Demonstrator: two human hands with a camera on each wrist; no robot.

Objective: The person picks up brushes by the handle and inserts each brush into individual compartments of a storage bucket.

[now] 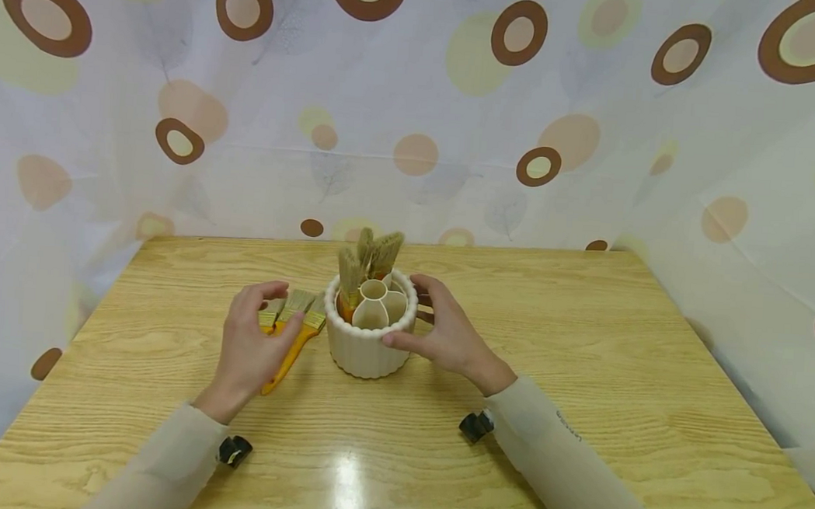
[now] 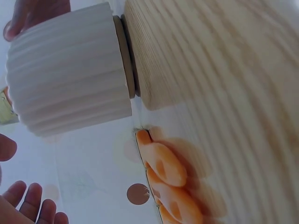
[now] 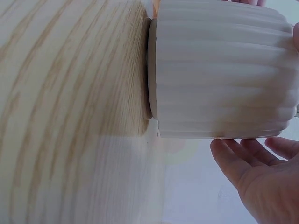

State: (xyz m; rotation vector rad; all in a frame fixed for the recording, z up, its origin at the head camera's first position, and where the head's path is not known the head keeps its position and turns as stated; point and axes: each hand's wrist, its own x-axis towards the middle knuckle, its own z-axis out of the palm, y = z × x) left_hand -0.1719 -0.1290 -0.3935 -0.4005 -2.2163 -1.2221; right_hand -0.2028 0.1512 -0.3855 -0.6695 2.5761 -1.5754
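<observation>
A cream, fluted round holder (image 1: 368, 355) with a beaded rim and inner compartments stands upright on the table. Several bristle paintbrushes (image 1: 349, 273) stand in its left and back compartments, bristles up. My right hand (image 1: 453, 334) grips the holder's right side, thumb at the front of the rim, fingers round the side. To the left of the holder, my left hand (image 1: 253, 348) hovers with thumb and fingers spread apart, nothing between them. Beneath and beside it lie several flat paintbrushes with orange handles (image 1: 291, 355), partly hidden by that hand; the left wrist view shows their handles (image 2: 164, 163).
The wood-grain table (image 1: 582, 374) extends on both sides of the holder. A patterned cloth (image 1: 417, 92) hangs behind it and at the sides. Small black devices (image 1: 475, 427) sit at both wrists.
</observation>
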